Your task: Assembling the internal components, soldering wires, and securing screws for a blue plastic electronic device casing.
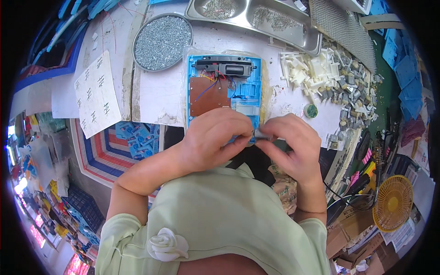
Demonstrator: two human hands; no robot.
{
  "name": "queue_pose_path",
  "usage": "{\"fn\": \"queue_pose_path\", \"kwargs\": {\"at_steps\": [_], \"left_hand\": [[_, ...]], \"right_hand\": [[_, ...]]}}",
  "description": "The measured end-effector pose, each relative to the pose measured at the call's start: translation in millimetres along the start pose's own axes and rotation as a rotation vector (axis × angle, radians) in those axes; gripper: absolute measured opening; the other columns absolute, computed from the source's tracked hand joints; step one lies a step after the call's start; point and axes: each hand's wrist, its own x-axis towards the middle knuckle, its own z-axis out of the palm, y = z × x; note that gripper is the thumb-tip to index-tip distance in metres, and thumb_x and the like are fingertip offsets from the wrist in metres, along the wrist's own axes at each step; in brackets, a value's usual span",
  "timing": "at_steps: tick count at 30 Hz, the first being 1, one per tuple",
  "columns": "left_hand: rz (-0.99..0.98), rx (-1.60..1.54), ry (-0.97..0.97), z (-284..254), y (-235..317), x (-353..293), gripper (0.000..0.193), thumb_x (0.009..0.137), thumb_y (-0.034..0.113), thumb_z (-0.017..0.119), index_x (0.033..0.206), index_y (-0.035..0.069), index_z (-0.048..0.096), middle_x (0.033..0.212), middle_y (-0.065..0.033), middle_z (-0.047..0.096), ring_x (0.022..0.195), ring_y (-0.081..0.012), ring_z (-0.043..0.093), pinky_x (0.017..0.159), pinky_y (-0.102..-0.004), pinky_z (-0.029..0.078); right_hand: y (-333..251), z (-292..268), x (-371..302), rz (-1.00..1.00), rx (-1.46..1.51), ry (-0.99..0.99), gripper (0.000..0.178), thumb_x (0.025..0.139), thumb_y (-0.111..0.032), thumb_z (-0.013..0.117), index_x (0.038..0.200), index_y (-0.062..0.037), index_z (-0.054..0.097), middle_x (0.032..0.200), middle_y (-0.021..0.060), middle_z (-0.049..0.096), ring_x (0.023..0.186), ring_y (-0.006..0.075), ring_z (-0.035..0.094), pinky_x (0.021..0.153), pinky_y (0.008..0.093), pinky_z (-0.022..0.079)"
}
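From where I stood, the blue casing point(250, 89) lay flat on the desk point(160, 96), open side up, straight in front of the seated person. Its far end carried a black part point(233, 68); nearer and to the left, a brown board point(208, 94) sat inside, with thin wires running loose over it.

The left hand point(217, 135) reached over the near end, fingers curled and fingertips drawn together close to the near right corner; I could not tell whether they pinched anything. The right hand point(293, 140) came in from the right, thumb and fingers closing around a small grey piece point(261, 134) just beside that corner. The fingers hid much of it.

The casing looked like light, stiff plastic, smooth enough to slide if pushed, so I judged it best steadied by its outer walls. The wires seemed the fragile bit: a snag might tug them off the board, and I would not have lifted by them or by the board. The grey piece looked hard and easy to drop, best pinched by its sides.

Farther left stood a round tray point(134, 46) of small metal pieces; to the right, white plastic parts point(321, 68) lay heaped beside a green roll point(310, 110).
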Motion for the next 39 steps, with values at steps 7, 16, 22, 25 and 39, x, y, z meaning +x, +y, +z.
{"fn": "queue_pose_path", "kwargs": {"at_steps": [7, 16, 22, 25, 39], "left_hand": [[-0.302, -0.234, -0.12, -9, 2, -8, 0.02, 0.083, -0.007, 0.072, 0.098, 0.002, 0.063, 0.107, -0.0153, 0.066, 0.092, -0.0246, 0.067, 0.078, -0.0319, 0.055], [-0.179, -0.015, -0.039, -11, 6, -8, 0.027, 0.078, -0.007, 0.075, 0.102, 0.002, 0.066, 0.112, -0.0141, 0.061, 0.094, -0.0267, 0.064, 0.076, -0.0325, 0.054], [-0.244, 0.274, 0.012, -7, 4, 5, 0.028, 0.074, 0.002, 0.081, 0.099, 0.007, 0.069, 0.111, -0.0101, 0.059, 0.095, -0.0256, 0.058, 0.084, -0.0382, 0.045], [-0.098, 0.621, -0.086, -2, -6, 23, 0.025, 0.074, 0.013, 0.082, 0.098, 0.013, 0.072, 0.111, -0.0057, 0.059, 0.099, -0.0275, 0.055, 0.091, -0.0438, 0.037], [-0.073, 0.575, -0.116, -33, -5, -37, 0.032, 0.062, 0.008, 0.085, 0.092, 0.018, 0.077, 0.106, -0.0037, 0.061, 0.097, -0.0256, 0.054, 0.086, -0.0428, 0.038]], "right_hand": [[-8, 7, -5, -0.052, 0.029, 0.057, 0.038, 0.07, -0.001, 0.086, 0.102, -0.0053, 0.068, 0.097, 0.0109, 0.071, 0.076, 0.0266, 0.069, 0.064, 0.0339, 0.057], [-9, 15, -12, -0.09, -0.076, 0.146, 0.036, 0.071, 0.006, 0.081, 0.103, -0.0048, 0.069, 0.102, 0.0121, 0.07, 0.083, 0.028, 0.071, 0.068, 0.0346, 0.059], [11, -1, -17, -0.004, -0.09, 0.303, 0.033, 0.075, 0.007, 0.08, 0.106, -0.0031, 0.073, 0.103, 0.0131, 0.073, 0.086, 0.0258, 0.072, 0.074, 0.0329, 0.059], [22, -2, -6, 0.159, 0.122, 0.427, 0.031, 0.078, 0.005, 0.081, 0.107, -0.0019, 0.074, 0.103, 0.0123, 0.075, 0.089, 0.0231, 0.073, 0.078, 0.0323, 0.059], [45, 30, 33, 0.106, -0.167, 0.147, 0.028, 0.074, -0.013, 0.085, 0.101, -0.0081, 0.076, 0.128, 0.0051, 0.066, 0.123, 0.0314, 0.048, 0.1, 0.0419, 0.043]]}}
